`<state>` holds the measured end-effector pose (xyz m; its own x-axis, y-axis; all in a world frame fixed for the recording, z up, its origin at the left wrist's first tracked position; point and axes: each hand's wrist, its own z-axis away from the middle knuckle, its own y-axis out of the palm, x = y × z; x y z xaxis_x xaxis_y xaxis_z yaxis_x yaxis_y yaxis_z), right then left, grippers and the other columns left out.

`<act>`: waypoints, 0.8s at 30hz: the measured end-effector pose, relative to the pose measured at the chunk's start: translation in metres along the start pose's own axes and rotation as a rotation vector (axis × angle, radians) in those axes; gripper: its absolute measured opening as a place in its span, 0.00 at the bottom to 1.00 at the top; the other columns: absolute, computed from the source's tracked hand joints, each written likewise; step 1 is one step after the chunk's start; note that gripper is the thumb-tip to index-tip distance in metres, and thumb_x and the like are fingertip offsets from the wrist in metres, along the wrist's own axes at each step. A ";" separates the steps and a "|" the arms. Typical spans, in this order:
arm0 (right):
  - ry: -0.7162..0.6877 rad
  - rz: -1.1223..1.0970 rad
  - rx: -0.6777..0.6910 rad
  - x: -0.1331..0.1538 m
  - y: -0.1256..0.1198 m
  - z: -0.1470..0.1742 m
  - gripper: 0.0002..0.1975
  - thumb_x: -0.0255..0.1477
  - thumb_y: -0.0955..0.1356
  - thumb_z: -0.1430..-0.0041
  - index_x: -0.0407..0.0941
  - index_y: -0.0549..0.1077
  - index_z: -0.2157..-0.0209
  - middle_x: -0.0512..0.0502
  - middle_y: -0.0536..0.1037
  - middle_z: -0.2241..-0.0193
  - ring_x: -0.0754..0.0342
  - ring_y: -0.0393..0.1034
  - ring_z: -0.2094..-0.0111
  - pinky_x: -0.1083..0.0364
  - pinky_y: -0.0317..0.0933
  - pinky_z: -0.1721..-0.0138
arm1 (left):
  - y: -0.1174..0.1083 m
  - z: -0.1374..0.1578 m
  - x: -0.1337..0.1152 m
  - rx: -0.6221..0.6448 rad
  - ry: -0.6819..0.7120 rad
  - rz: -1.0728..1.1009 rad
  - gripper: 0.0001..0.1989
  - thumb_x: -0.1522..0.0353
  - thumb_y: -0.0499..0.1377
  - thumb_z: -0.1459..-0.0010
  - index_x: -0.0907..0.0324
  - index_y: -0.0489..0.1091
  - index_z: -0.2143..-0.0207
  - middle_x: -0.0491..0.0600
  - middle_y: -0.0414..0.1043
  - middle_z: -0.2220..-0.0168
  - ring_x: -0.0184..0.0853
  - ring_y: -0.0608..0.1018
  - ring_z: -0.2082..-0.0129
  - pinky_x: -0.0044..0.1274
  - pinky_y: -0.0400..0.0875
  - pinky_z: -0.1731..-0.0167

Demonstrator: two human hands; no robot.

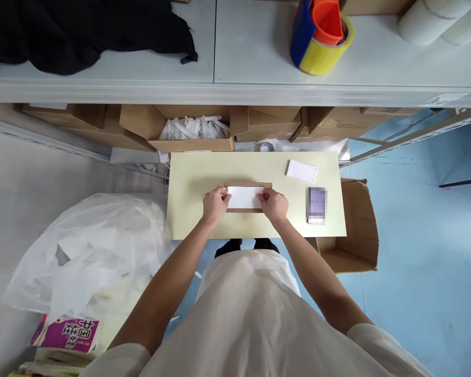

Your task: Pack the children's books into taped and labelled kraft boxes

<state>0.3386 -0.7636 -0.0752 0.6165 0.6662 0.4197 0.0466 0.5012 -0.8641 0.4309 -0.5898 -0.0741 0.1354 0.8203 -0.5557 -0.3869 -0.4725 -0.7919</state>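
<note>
Both hands are at the middle of a pale yellow tabletop (188, 209). A white rectangular card (245, 198) lies level between them; whether it is a single sheet or a stack I cannot tell. My left hand (215, 204) pinches its left end, and my right hand (273, 204) pinches its right end. Just beneath the card is a brown cardboard piece (245, 210), its edges showing above and below. To the right lies a similar white stack (302, 171), slightly turned. Nearer me is a purple item (317, 205), blurred out.
Behind the table, an open carton (192, 145) holds white pieces, with a tape roll (266, 147) beside it. A tape dispenser (324, 44) and black cloth (82, 36) rest on the shelf above. An open cardboard box (355, 230) stands right, a plastic bag (90, 256) left.
</note>
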 end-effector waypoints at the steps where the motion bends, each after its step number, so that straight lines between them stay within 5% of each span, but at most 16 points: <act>1: -0.021 0.043 -0.010 0.001 0.001 0.001 0.08 0.34 0.64 0.42 0.47 0.74 0.66 0.47 0.79 0.71 0.51 0.72 0.66 0.54 0.55 0.65 | 0.000 0.000 -0.001 0.007 -0.010 -0.021 0.05 0.67 0.59 0.47 0.58 0.73 0.69 0.49 0.79 0.69 0.37 0.79 0.67 0.26 0.70 0.63; 6: -0.136 0.193 -0.059 0.007 0.003 0.005 0.11 0.31 0.62 0.40 0.42 0.72 0.60 0.39 0.78 0.73 0.46 0.70 0.64 0.50 0.51 0.60 | -0.006 -0.002 -0.011 -0.004 -0.094 -0.122 0.17 0.65 0.62 0.50 0.57 0.67 0.57 0.49 0.78 0.70 0.42 0.78 0.63 0.29 0.69 0.64; 10: -0.121 0.198 -0.105 0.003 -0.001 0.006 0.25 0.33 0.62 0.40 0.40 0.59 0.42 0.35 0.77 0.65 0.43 0.69 0.61 0.47 0.49 0.58 | -0.015 -0.008 -0.011 0.013 -0.136 -0.230 0.26 0.62 0.63 0.54 0.59 0.63 0.52 0.54 0.77 0.68 0.47 0.78 0.63 0.31 0.68 0.65; 13: -0.132 0.203 -0.163 -0.006 -0.005 0.008 0.28 0.35 0.61 0.39 0.40 0.56 0.40 0.33 0.75 0.58 0.42 0.66 0.57 0.46 0.50 0.56 | -0.020 -0.008 -0.002 -0.025 -0.137 -0.256 0.30 0.58 0.62 0.53 0.62 0.61 0.49 0.57 0.76 0.65 0.49 0.77 0.61 0.33 0.68 0.62; 16: -0.299 0.206 -0.177 -0.011 -0.001 0.015 0.25 0.34 0.57 0.36 0.39 0.58 0.40 0.31 0.69 0.48 0.41 0.62 0.48 0.45 0.50 0.51 | -0.018 0.000 0.003 -0.046 0.111 -0.231 0.23 0.61 0.55 0.45 0.62 0.63 0.49 0.59 0.73 0.56 0.47 0.73 0.51 0.34 0.65 0.52; 20: -0.600 0.227 -0.029 -0.008 0.013 0.023 0.30 0.41 0.54 0.35 0.37 0.55 0.38 0.35 0.56 0.37 0.42 0.47 0.37 0.43 0.40 0.40 | -0.003 0.014 0.000 0.160 0.619 -0.294 0.23 0.63 0.49 0.39 0.61 0.60 0.43 0.57 0.56 0.38 0.45 0.55 0.36 0.38 0.48 0.39; 24: -0.482 0.265 -0.040 -0.015 0.019 0.026 0.34 0.45 0.53 0.35 0.39 0.48 0.35 0.36 0.49 0.35 0.39 0.40 0.35 0.34 0.29 0.39 | 0.003 0.019 0.006 0.223 0.623 -0.422 0.29 0.59 0.47 0.38 0.59 0.51 0.36 0.57 0.46 0.34 0.47 0.46 0.34 0.45 0.35 0.39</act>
<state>0.3103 -0.7496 -0.0907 0.1817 0.9490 0.2577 -0.0260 0.2666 -0.9634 0.4133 -0.5801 -0.0749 0.7730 0.5530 -0.3108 -0.3538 -0.0309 -0.9348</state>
